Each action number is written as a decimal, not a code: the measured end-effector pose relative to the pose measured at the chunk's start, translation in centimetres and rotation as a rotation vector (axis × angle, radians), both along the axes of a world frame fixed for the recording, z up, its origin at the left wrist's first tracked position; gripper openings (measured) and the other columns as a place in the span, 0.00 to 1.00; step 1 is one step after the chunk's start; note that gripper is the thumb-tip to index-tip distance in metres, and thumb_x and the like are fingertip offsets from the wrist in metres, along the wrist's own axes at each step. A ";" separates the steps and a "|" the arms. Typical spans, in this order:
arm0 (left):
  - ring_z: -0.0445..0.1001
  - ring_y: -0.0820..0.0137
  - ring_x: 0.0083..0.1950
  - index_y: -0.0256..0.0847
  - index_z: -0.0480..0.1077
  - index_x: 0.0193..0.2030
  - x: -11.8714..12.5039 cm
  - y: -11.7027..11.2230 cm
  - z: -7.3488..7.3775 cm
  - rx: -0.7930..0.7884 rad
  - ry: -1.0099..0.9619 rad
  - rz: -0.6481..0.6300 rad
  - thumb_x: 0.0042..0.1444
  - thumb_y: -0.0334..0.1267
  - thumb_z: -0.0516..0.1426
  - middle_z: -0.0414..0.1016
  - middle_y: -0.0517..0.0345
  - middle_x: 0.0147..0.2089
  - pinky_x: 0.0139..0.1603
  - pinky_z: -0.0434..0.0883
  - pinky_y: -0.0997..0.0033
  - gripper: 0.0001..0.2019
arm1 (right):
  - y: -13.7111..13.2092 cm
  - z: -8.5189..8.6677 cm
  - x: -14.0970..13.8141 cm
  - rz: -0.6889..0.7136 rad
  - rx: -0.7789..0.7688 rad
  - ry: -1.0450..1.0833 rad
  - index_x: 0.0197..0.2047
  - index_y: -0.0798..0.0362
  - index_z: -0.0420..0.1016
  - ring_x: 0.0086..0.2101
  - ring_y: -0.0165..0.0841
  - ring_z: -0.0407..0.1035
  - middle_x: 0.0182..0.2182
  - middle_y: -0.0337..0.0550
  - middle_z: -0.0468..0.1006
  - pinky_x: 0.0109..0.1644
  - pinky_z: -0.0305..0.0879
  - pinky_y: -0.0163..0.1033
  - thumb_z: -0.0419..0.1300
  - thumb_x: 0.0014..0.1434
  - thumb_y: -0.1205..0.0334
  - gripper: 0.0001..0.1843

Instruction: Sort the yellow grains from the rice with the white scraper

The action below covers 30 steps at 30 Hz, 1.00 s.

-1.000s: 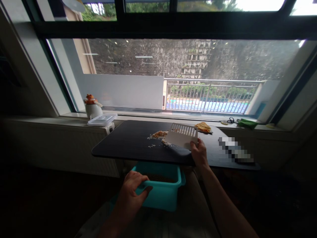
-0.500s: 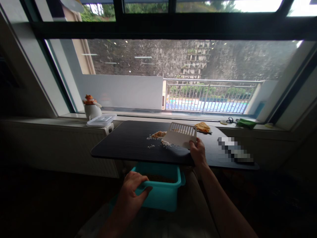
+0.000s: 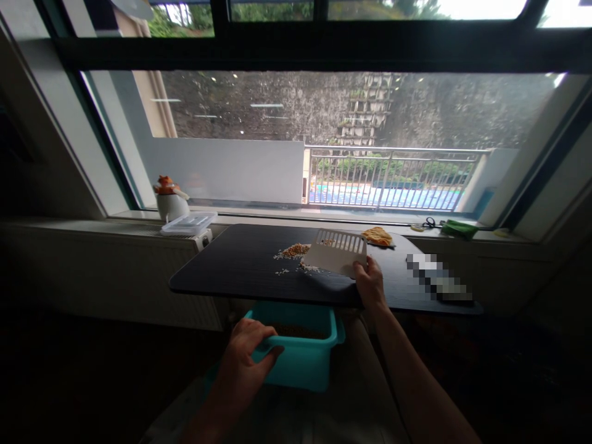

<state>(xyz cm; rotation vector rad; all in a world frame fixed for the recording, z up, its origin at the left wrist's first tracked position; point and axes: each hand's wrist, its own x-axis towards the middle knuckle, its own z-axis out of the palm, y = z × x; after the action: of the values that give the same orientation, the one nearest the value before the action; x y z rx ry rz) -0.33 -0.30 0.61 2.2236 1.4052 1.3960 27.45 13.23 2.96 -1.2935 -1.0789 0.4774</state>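
Note:
My right hand [image 3: 367, 285] grips the right edge of a flat beige slotted scraper [image 3: 337, 251], which stands tilted on the dark table [image 3: 231, 271]. The scraper's lower left edge touches a small heap of white and brown grains [image 3: 296, 253]. My left hand [image 3: 247, 351] is closed on the near left rim of a teal plastic bin [image 3: 305, 361], held under the table's front edge on my lap. Dark grainy contents show inside the bin.
An orange cloth [image 3: 378, 236] lies on the table behind the scraper. A blurred-out object [image 3: 437, 280] sits at the table's right. On the windowsill are a white jar with an orange top [image 3: 170, 198], a clear lidded box [image 3: 189, 223], scissors [image 3: 431, 223] and a green item [image 3: 459, 229].
The scraper and my right hand have shifted slightly left toward the grains. My left hand stays on the bin.

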 end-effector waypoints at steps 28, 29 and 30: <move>0.73 0.61 0.38 0.43 0.75 0.33 0.0 -0.1 0.2 -0.002 -0.007 0.000 0.51 0.35 0.62 0.76 0.58 0.32 0.43 0.72 0.60 0.02 | -0.2 0.2 -0.1 0.018 0.027 -0.039 0.47 0.56 0.72 0.39 0.42 0.72 0.40 0.49 0.78 0.44 0.68 0.47 0.54 0.50 0.52 0.23; 0.73 0.62 0.38 0.43 0.75 0.33 0.0 -0.1 0.2 -0.002 -0.007 0.000 0.51 0.35 0.62 0.76 0.58 0.32 0.43 0.72 0.60 0.02 | -0.1 0.1 -0.1 0.019 0.032 -0.044 0.47 0.56 0.72 0.39 0.42 0.72 0.40 0.50 0.78 0.44 0.68 0.47 0.55 0.50 0.51 0.24; 0.73 0.62 0.38 0.43 0.75 0.33 0.0 -0.1 0.2 -0.001 -0.007 0.001 0.51 0.35 0.62 0.76 0.58 0.32 0.43 0.72 0.60 0.02 | 0.0 0.1 -0.1 0.024 0.040 -0.050 0.47 0.56 0.72 0.39 0.42 0.72 0.39 0.50 0.79 0.44 0.68 0.47 0.55 0.50 0.51 0.24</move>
<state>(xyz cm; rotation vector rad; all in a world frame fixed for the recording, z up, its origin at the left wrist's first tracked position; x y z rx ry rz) -0.29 -0.38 0.78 2.2156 1.4044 1.4010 27.32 13.21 3.05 -1.2643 -1.1414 0.4415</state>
